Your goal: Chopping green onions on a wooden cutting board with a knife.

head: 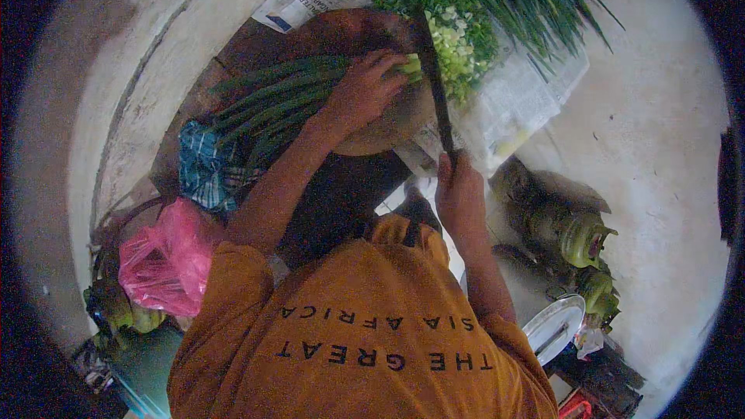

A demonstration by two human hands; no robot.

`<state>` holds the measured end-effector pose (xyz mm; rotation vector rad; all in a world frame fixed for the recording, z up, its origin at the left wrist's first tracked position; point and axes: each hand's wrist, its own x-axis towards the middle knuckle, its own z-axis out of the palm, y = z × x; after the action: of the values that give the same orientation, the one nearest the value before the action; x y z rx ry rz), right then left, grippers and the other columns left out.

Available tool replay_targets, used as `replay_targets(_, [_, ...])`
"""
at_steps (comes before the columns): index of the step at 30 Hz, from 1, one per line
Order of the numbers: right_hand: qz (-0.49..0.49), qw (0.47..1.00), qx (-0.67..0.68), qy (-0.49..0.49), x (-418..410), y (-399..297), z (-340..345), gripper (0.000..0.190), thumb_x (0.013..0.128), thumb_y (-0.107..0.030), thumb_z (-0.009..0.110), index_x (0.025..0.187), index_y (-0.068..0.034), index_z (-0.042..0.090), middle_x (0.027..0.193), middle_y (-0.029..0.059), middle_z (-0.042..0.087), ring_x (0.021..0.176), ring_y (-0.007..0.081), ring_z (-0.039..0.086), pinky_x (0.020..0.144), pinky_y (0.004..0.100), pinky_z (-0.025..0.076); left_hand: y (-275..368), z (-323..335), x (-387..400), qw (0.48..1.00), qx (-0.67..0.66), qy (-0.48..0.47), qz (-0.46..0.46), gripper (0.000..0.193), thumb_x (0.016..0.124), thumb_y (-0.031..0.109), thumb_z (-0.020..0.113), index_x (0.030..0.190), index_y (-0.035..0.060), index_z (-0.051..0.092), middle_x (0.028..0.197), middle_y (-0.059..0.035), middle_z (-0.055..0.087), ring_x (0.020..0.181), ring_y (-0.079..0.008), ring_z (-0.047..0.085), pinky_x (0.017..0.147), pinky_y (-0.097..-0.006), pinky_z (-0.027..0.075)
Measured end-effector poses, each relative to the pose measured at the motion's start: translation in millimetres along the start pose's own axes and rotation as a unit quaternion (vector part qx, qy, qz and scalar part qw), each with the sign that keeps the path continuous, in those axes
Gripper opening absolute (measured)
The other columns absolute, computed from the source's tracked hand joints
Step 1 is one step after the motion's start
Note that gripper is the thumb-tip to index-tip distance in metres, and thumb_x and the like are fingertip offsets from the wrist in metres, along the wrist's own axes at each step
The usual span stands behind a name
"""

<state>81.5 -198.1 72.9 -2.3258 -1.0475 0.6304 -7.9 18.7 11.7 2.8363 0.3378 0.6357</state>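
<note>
My left hand (369, 84) presses a bundle of green onions (279, 93) onto a round wooden chopping board (384, 134), its fingers near the pale cut ends. My right hand (460, 180) grips the handle of a long dark-bladed knife (433, 75). The blade stands at the cut ends of the bundle, just right of my left fingertips. Beyond the blade, a heap of chopped green onions (457, 35) lies on printed paper sheets (518, 99). Long whole green onions (524, 0) rest at the heap's upper right.
A blue checked cloth (204, 166) and a pink plastic bag (169, 262) are on the left. Green gas cylinders (582, 238) stand at the right on the pale floor (657, 145), near an oval metal tray (556, 326). A red object (573, 404) shows at lower right.
</note>
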Motion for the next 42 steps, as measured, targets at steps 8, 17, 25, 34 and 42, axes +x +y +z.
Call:
replay_targets(8, [0.025,0.999,0.019,-0.004,-3.2,-8.1,6.2,0.024,0.095,-0.021,0.045,0.090,0.002,0.045,0.070,0.0287,0.058,0.068,0.0481,0.058,0.057,0.0536,0.044,2.1,-0.5,-1.0,0.996,-0.060,0.054,-0.025,0.020,0.079,0.016,0.063,0.098,0.0114,0.065,0.115,-0.0127,0.050,0.110,-0.0336,0.050,0.094,-0.0441,0.042])
replay_targets(17, [0.022,0.999,0.030,0.010,-1.9,-3.0,12.0,0.023,0.095,-0.020,0.046,0.089,0.002,0.047,0.069,0.0283,0.057,0.067,0.0481,0.056,0.056,0.0524,0.041,-1.5,6.7,-3.3,0.997,-0.048,0.057,-0.034,0.019,0.080,0.016,0.062,0.098,0.0104,0.065,0.115,-0.0136,0.051,0.109,-0.0342,0.051,0.096,-0.0445,0.041])
replay_targets(25, [0.034,0.999,0.019,0.001,-3.8,-10.7,12.3,0.023,0.095,-0.019,0.046,0.085,0.002,0.045,0.068,0.0278,0.057,0.067,0.0479,0.056,0.056,0.0518,0.042,-4.0,11.6,-5.3,0.997,-0.052,0.046,-0.033,0.022,0.079,0.014,0.062,0.100,0.0090,0.065,0.119,-0.0151,0.051,0.116,-0.0337,0.047,0.099,-0.0446,0.039])
replay_targets(34, [0.063,0.998,0.003,0.001,-7.7,-24.3,18.7,0.026,0.097,-0.023,0.043,0.088,0.002,0.044,0.070,0.0297,0.057,0.070,0.0508,0.056,0.058,0.0542,0.042,-3.2,11.9,-9.1,0.997,-0.039,0.053,-0.035,0.022,0.077,0.013,0.063,0.099,0.0092,0.066,0.117,-0.0160,0.053,0.115,-0.0354,0.048,0.099,-0.0455,0.038])
replay_targets(42, [-0.136,0.989,-0.046,0.041,26.0,6.0,36.6,0.028,0.096,-0.021,0.040,0.091,0.005,0.049,0.073,0.0309,0.057,0.071,0.0501,0.056,0.062,0.0557,0.043,-0.9,15.7,-2.4,0.997,-0.055,0.050,-0.031,0.023,0.077,0.012,0.065,0.099,0.0102,0.067,0.118,-0.0141,0.054,0.116,-0.0345,0.047,0.100,-0.0444,0.038])
